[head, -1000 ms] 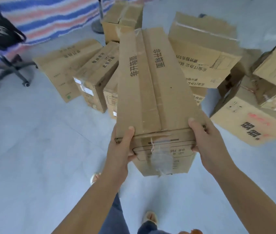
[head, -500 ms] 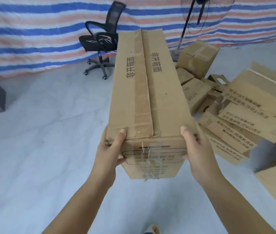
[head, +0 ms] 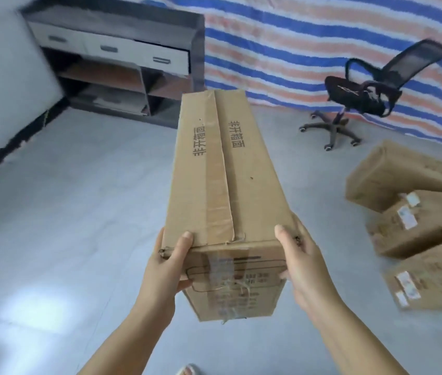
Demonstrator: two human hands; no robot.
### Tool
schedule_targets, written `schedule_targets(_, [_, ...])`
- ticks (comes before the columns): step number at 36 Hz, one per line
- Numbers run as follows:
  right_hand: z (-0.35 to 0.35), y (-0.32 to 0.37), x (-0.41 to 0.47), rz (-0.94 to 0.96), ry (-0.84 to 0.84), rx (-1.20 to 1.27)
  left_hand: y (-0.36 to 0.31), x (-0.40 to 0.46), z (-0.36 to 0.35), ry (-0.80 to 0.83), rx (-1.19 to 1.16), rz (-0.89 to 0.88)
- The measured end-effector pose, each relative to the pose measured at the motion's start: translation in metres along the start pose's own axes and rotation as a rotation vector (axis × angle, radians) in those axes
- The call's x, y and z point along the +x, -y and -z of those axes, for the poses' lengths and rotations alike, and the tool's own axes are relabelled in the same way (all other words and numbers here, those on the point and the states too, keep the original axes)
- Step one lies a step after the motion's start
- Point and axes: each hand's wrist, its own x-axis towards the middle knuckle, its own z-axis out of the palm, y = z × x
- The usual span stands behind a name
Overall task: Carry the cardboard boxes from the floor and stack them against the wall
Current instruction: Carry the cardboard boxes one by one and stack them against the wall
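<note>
Grey tiled floor (head: 65, 212), white wall (head: 0, 77) at 9–10 o'clock with a dark baseboard, striped tarp (head: 295, 50) across the back from 12 to 2. Left hand (head: 165, 269) grips the near left corner of the long cardboard box (head: 214, 185): thumb on the top face, fingers wrapped round the side and under. Right hand (head: 303, 266) grips the near right corner the same way, thumb up top, fingers out of sight behind the box. Box is held off the floor at frame centre, long axis pointing to 12, taped seam up, printed end face toward the person. Dark shelf unit (head: 122, 71) with pale drawers at 11 o'clock against the wall, beyond the box's far end. Office chair (head: 363, 98) at 1–2 o'clock by the tarp. Three more boxes (head: 414, 223) on the floor at 3–4 o'clock, touching each other, apart from the held one. Open floor from 7 to 11 o'clock up to the baseboard. Frame is motion-blurred at the left edge.
</note>
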Motion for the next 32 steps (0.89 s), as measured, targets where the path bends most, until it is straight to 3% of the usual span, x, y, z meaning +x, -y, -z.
schedule_targets(15, [-0.245,0.033,0.048,0.04,0.601,-0.166,-0.036,0.024,0.179,-0.549,-0.296,-0.04])
schedule_targets(32, [-0.462,0.085,0.113,0.099,1.124,-0.249,-0.089,0.095,0.277,-1.006,-0.524,-0.175])
